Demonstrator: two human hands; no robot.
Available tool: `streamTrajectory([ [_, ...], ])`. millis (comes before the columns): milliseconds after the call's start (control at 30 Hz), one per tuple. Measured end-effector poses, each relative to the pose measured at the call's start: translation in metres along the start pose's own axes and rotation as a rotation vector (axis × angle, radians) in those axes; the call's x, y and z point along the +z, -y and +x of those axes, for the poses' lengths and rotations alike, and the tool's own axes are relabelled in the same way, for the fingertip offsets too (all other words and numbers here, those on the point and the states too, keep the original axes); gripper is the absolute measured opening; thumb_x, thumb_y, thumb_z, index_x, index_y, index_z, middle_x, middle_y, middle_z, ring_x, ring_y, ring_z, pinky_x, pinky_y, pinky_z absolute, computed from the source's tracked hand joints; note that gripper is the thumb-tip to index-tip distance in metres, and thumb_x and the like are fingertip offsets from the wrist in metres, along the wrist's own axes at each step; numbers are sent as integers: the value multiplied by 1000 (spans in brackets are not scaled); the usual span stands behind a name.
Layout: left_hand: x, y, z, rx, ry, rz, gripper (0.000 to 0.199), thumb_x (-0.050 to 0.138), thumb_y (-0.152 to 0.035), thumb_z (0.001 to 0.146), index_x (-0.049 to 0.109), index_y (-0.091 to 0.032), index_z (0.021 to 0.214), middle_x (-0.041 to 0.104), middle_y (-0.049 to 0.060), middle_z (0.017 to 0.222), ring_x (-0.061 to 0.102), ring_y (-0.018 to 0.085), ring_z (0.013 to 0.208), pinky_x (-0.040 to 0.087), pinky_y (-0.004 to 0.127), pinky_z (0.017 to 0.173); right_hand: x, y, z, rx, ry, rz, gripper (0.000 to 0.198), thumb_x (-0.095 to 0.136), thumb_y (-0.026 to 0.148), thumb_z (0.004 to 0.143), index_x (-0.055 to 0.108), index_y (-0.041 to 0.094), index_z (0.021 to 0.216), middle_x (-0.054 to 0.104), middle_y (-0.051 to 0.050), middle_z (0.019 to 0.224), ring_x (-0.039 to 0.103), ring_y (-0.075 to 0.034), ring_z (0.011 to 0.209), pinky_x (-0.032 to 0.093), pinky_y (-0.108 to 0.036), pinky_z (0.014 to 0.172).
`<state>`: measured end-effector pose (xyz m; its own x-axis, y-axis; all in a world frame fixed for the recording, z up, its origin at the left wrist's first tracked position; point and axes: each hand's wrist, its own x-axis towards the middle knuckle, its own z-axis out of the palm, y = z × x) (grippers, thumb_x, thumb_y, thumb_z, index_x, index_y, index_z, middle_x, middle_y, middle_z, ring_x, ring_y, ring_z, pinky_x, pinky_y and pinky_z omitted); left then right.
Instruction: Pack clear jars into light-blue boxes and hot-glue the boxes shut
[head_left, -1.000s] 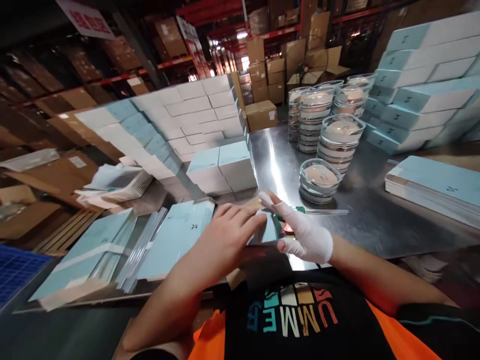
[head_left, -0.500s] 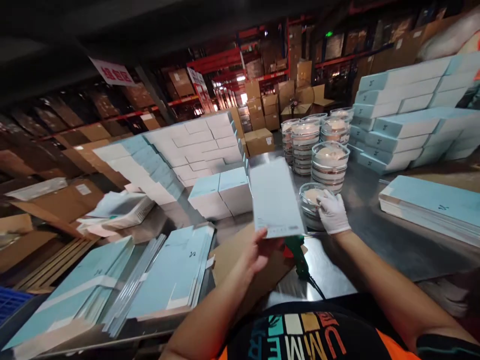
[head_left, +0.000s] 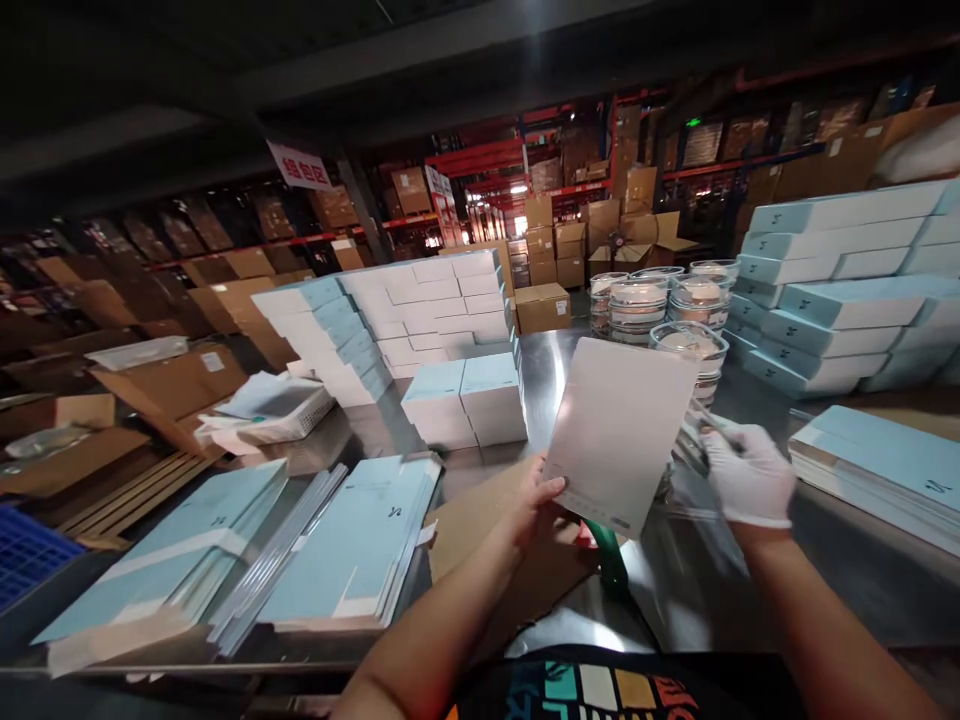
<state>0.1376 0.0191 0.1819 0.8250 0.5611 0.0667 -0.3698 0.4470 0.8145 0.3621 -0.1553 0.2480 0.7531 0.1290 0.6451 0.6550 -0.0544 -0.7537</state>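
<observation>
My left hand [head_left: 540, 487], bare, grips a flat pale box [head_left: 622, 430] by its lower left corner, thumb on the near face. That face is plain with small print along the bottom edge. My right hand [head_left: 750, 475], in a white glove, is closed on a clear round container [head_left: 691, 440], tilted and smeared by motion, partly hidden behind the box. Behind it stand stacks of clear round containers [head_left: 688, 345] with pale contents. Below the box shows a green tool handle [head_left: 611, 565], over the metal table near a brown cardboard sheet [head_left: 480, 530].
To the left lie flat light-blue boxes [head_left: 345, 540] and clear plastic strips [head_left: 277, 560]. Two white-and-blue boxes [head_left: 491, 400] stand before a wall of stacked boxes [head_left: 442, 300]. More boxes [head_left: 832, 290] rise at the right, with a flat blue stack [head_left: 885, 460] nearer.
The clear container has come off its spot on the table and is tilted in my right hand, moved right and nearer. My left hand has shifted the box rightward and tilted it.
</observation>
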Motion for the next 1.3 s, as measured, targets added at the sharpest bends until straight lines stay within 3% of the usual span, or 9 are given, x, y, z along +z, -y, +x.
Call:
streamTrajectory([
  [167,-47,-44,-47,198,-245,374,84,95,-29,59,61,-23,136,72,7,126,67,26,112,55,34,92,-40,41,22,-38,-146,125,35,81,60,82,69,28,81,74,-10,87,70,-33,81,58,-54,79],
  [333,-88,-38,-93,204,-400,516,90,94,-29,56,60,-24,139,69,9,133,64,33,124,55,41,102,-50,89,14,-237,431,361,27,85,54,89,74,30,83,77,-4,88,70,-22,68,59,-37,57],
  [400,-101,-24,-107,196,-437,497,92,97,-31,54,60,-24,139,68,11,137,63,36,129,54,43,106,-46,101,11,-295,514,318,30,85,55,89,75,28,82,76,-3,82,66,-17,61,57,-31,51],
  [633,-123,-1,-132,201,-538,397,101,103,-40,51,56,-29,140,67,11,141,66,35,130,54,43,108,-39,125,5,-169,232,525,28,96,50,77,77,30,84,79,-3,89,76,-25,80,68,-40,70],
  [733,-121,-2,-134,197,-521,385,102,105,-38,48,58,-27,138,68,12,139,66,35,129,54,42,108,-37,134,3,-289,526,416,25,88,53,88,79,30,85,82,-5,97,77,-25,83,67,-39,72],
  [867,-112,7,-134,130,-391,345,101,107,-35,45,64,-26,136,69,13,137,67,35,128,53,44,110,-10,145,-9,-401,940,196,42,68,65,100,81,28,86,81,-6,93,77,-26,84,67,-40,75],
  [1033,-102,18,-131,77,-307,622,84,106,-22,46,75,-21,124,67,16,141,59,42,138,43,55,123,19,128,-32,-466,943,246,39,65,61,103,81,29,119,79,-9,130,73,-32,123,62,-49,107],
  [1133,-103,18,-135,100,-360,773,83,104,-21,51,75,-20,129,69,18,138,56,47,140,39,63,125,19,94,-47,-314,857,323,48,66,66,103,76,29,131,75,-10,142,68,-32,136,54,-53,119],
  [1300,-101,17,-144,214,-319,734,92,101,-47,70,61,-22,149,69,21,140,62,44,135,49,61,119,29,46,-104,-67,840,445,64,70,74,97,70,25,139,70,-16,149,71,-32,133,60,-50,113],
])
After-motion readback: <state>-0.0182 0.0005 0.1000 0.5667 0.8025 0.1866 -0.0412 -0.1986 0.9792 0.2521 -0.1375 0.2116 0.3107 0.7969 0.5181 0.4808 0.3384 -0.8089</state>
